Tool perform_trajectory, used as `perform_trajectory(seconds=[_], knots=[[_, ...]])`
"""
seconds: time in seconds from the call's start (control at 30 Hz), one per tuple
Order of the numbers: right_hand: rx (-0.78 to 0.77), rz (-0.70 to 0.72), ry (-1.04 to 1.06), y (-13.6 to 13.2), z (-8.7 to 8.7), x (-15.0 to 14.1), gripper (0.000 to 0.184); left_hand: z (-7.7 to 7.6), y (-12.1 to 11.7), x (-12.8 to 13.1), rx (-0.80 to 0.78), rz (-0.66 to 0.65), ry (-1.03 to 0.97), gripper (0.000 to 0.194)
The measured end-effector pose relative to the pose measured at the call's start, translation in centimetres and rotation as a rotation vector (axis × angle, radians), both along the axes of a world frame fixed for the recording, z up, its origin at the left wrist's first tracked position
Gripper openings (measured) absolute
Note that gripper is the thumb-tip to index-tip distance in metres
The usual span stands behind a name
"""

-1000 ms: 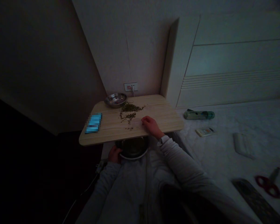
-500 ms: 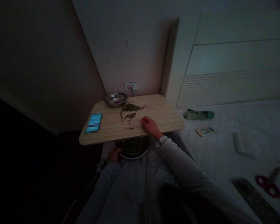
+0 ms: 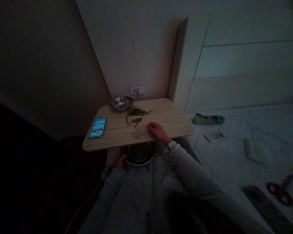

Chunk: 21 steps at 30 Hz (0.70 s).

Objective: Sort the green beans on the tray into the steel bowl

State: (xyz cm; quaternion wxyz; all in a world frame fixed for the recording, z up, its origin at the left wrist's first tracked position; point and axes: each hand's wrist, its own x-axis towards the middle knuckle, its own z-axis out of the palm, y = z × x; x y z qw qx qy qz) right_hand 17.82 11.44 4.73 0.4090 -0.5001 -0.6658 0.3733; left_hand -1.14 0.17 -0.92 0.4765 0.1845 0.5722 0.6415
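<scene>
We see the small green beans lying loose on the wooden tabletop, thickest in a patch near the steel bowl and thinning into a ragged group nearer to us, with a few strays close to the front edge. Our right hand is beside them, its fingers drawn together and pinching a thin, see-through sheet low over the wood; in this dim light we take it for plastic, though we can't be sure. Our left hand is below the tabletop, fingers curled on the left side of the dark bowl, holding it by its rim.

The dark bowl has a pale rim along its near side and sits over our lap. The tabletop's front edge hides its far part, and its inside is too dark for us to read. The steel bowl stands at the back left of the tabletop, with something small and indistinct in it. At the left edge lies a lit phone, its screen pixelated.

Behind the tabletop we see a wall socket with a plug in it. On the bed to our right lie a green bottle, a pale flat case, a folded white cloth, red-handled scissors and a dark patterned strip.
</scene>
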Motion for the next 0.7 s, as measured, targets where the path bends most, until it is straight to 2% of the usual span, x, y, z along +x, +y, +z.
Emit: perform_trajectory(seconds=[0.13,0.3,0.53,0.7], knots=[[0.006,0.014,0.015,-0.1,-0.1,0.0,0.013,-0.7,0.4,-0.5,-0.035,-0.051,-0.060,0.016],[0.017,0.019,-0.006,-0.1,0.0,0.1,0.014,-1.6,0.7,-1.1,-0.047,-0.071,-0.037,0.017],[-0.006,0.025,-0.081,-0.3,0.4,0.0,0.013,-0.2,0.5,-0.9,-0.088,-0.106,-0.001,0.015],[0.010,0.051,-0.163,-0.3,0.4,0.0,0.014,0.0,0.5,-0.4,-0.062,-0.042,-0.036,0.015]])
